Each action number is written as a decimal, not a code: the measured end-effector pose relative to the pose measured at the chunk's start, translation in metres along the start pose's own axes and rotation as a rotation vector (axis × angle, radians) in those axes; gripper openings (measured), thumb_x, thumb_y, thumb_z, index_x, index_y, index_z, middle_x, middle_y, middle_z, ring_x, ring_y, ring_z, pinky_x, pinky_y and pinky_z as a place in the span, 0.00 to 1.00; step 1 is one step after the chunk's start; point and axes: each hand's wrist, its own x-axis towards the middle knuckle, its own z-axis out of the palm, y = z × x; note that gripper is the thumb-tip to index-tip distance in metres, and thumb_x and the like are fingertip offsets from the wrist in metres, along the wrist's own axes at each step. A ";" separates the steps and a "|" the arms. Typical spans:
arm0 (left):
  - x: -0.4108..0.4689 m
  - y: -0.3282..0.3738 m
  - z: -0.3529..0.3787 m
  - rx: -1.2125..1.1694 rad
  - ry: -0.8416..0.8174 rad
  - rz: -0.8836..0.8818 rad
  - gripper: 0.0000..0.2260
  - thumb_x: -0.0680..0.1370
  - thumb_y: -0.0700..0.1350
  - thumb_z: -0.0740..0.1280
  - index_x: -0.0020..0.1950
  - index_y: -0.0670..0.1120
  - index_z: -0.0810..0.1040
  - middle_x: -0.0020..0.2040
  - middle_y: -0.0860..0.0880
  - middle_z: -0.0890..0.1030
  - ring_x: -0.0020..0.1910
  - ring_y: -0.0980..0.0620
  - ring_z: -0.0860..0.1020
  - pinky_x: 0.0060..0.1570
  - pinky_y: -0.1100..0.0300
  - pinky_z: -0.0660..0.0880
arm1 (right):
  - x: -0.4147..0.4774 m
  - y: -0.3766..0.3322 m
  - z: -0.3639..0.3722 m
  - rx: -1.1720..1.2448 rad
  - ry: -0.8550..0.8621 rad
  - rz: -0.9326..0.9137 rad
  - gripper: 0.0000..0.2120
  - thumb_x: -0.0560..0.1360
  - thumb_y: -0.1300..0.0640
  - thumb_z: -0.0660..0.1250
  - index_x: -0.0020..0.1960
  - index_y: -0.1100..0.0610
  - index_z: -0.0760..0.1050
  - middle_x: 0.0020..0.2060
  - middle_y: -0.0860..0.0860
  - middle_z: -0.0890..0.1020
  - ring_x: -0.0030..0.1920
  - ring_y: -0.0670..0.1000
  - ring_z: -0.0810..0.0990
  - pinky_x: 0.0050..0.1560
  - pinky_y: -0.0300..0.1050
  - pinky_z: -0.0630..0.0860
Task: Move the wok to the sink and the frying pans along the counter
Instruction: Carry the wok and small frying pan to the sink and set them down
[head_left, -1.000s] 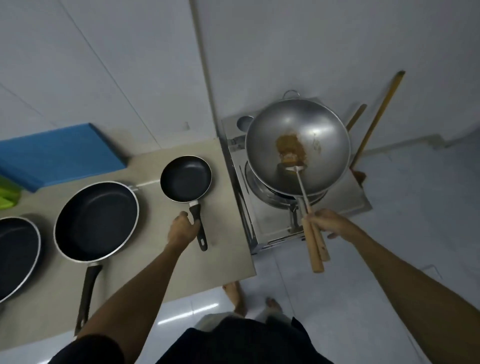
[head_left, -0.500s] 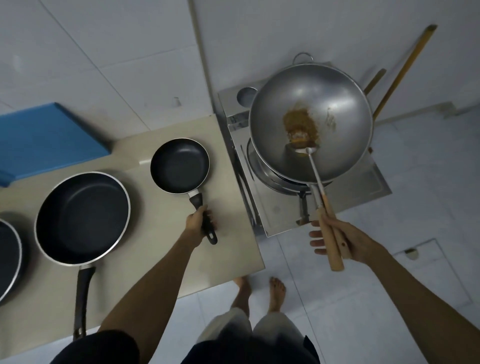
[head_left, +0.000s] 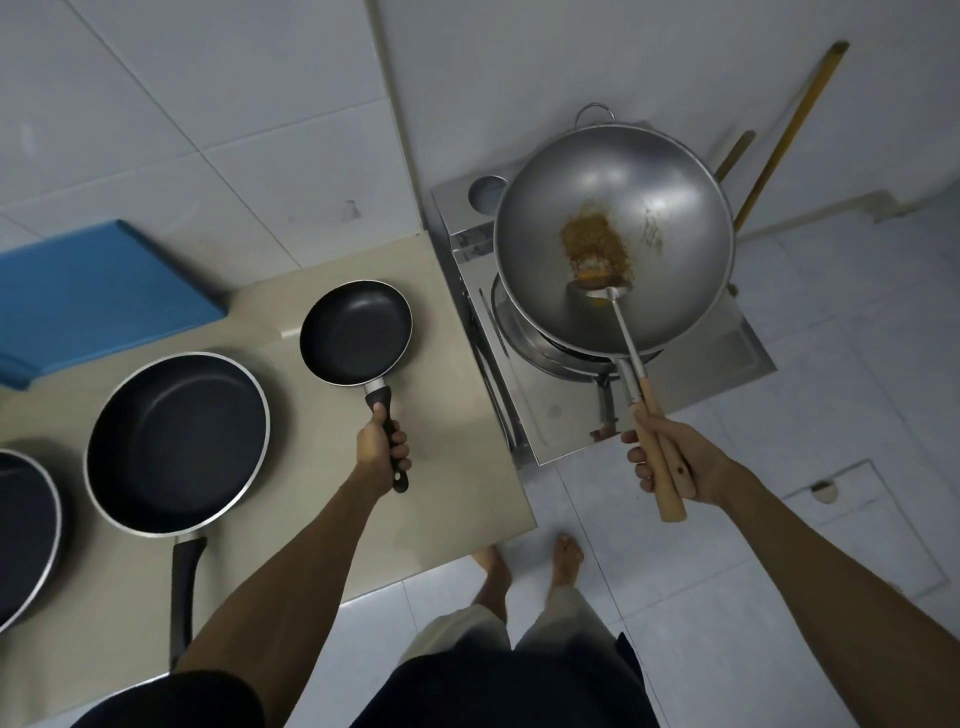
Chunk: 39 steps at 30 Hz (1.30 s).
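A steel wok (head_left: 670, 218) with brown residue sits above the burner of a small steel stove (head_left: 722, 364). A metal ladle (head_left: 602, 288) rests inside it. My right hand (head_left: 675, 465) grips the wok's wooden handle together with the ladle's wooden handle. On the beige counter (head_left: 457, 483) stands a small black frying pan (head_left: 356, 332), and my left hand (head_left: 382, 447) is closed around its black handle. A larger black frying pan (head_left: 176, 441) lies to its left. A third pan (head_left: 23, 530) is cut off by the left edge.
A blue board (head_left: 98, 296) leans on the tiled wall at the back left of the counter. Wooden sticks (head_left: 784, 135) stand against the wall behind the stove. My bare feet (head_left: 530, 566) are on the white tiled floor by the counter's corner. No sink is in view.
My left hand has closed around the small pan's handle, which it was only touching a second ago. The wok with the ladle sits a little higher above the burner in my right hand.
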 end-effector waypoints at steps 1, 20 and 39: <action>-0.003 -0.001 -0.001 0.022 0.022 0.026 0.20 0.83 0.58 0.57 0.36 0.48 0.63 0.30 0.51 0.61 0.19 0.55 0.58 0.20 0.65 0.55 | 0.000 0.000 0.001 0.000 0.006 0.009 0.20 0.75 0.43 0.71 0.49 0.62 0.79 0.34 0.57 0.80 0.29 0.54 0.79 0.32 0.47 0.79; -0.109 -0.027 0.045 0.356 -0.095 0.389 0.20 0.82 0.59 0.59 0.38 0.45 0.67 0.28 0.51 0.66 0.23 0.53 0.61 0.21 0.62 0.62 | -0.034 0.006 0.009 -0.367 0.147 -0.245 0.04 0.80 0.58 0.66 0.48 0.59 0.75 0.29 0.52 0.75 0.24 0.49 0.73 0.26 0.43 0.72; -0.197 -0.108 0.054 0.117 0.130 0.444 0.20 0.82 0.59 0.60 0.40 0.46 0.67 0.28 0.50 0.65 0.23 0.52 0.60 0.23 0.61 0.59 | -0.087 -0.033 -0.074 -0.793 0.064 -0.278 0.03 0.76 0.61 0.66 0.45 0.58 0.73 0.26 0.51 0.74 0.21 0.47 0.69 0.22 0.40 0.68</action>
